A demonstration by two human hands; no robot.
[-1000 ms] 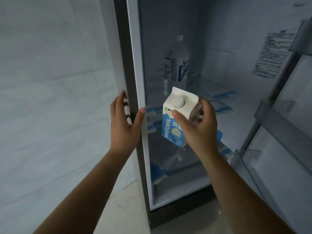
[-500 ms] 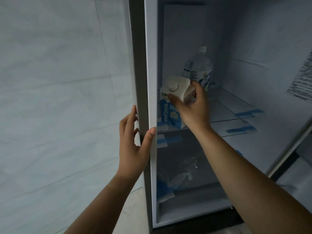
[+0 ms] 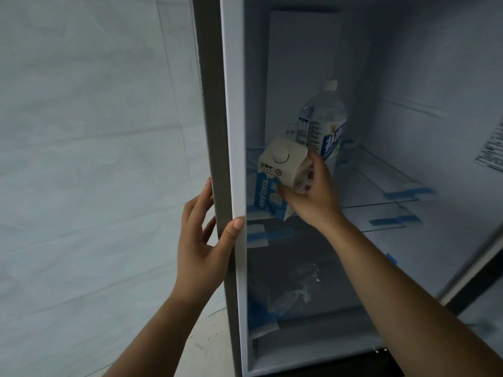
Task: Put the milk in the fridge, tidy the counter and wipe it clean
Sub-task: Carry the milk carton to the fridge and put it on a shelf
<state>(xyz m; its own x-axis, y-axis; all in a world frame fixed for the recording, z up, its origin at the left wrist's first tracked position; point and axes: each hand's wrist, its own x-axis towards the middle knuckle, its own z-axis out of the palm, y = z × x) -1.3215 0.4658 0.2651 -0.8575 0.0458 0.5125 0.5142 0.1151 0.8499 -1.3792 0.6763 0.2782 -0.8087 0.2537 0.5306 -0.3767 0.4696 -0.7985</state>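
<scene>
The white and blue milk carton (image 3: 275, 178) with a round white cap is inside the open fridge (image 3: 234, 131), at the left front of the glass shelf (image 3: 381, 186). My right hand (image 3: 313, 194) is shut on the carton's right side and gable top. Whether the carton's base rests on the shelf is hard to tell. My left hand (image 3: 204, 240) grips the fridge's left side wall, thumb on the white front edge and fingers on the grey outer face.
A large clear water bottle (image 3: 324, 123) with a white cap stands on the same shelf just behind the carton. Blue tape strips hold the shelves. A crumpled clear plastic bag (image 3: 296, 289) lies in the compartment below. A pale tiled wall (image 3: 95, 159) is at the left.
My right hand has carried the carton up and deeper into the fridge, onto the shelf level beside the bottle. The view has moved closer and left. My left hand stays on the fridge edge.
</scene>
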